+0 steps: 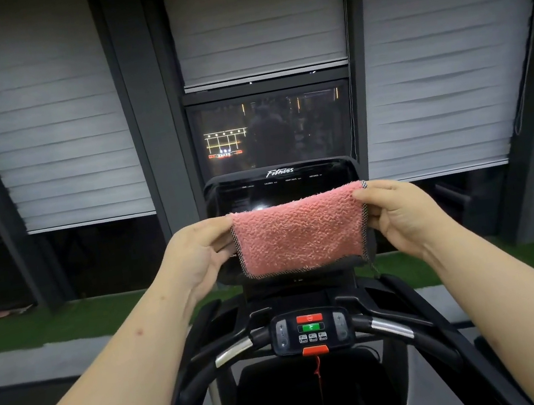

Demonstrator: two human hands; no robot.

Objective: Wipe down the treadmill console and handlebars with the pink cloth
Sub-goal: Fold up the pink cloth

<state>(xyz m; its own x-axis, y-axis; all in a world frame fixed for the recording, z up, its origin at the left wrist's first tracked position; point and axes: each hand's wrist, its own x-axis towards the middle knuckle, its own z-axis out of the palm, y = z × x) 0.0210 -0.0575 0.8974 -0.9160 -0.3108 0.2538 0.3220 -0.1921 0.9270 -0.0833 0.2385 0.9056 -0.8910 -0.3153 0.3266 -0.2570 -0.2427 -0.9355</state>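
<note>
Grey blinds (pixel 54 130) hang behind the treadmill console (pixel 278 183), whose dark screen is partly covered by the pink cloth (pixel 299 232). Its looped pile is edged with dark stitching. Left hand (pixel 193 253) and right hand (pixel 399 213) each pinch a side, stretching it flat above the handlebars (pixel 390 328).

Grey slatted window blinds (pixel 48 113) cover the rear wall, separated by dark grey vertical frame posts (pixel 142 117). A dark glass window pane (pixel 272 128) at centre reflects small lights. A green turf floor strip (pixel 68 318) borders a pale grey floor band (pixel 23 363).
</note>
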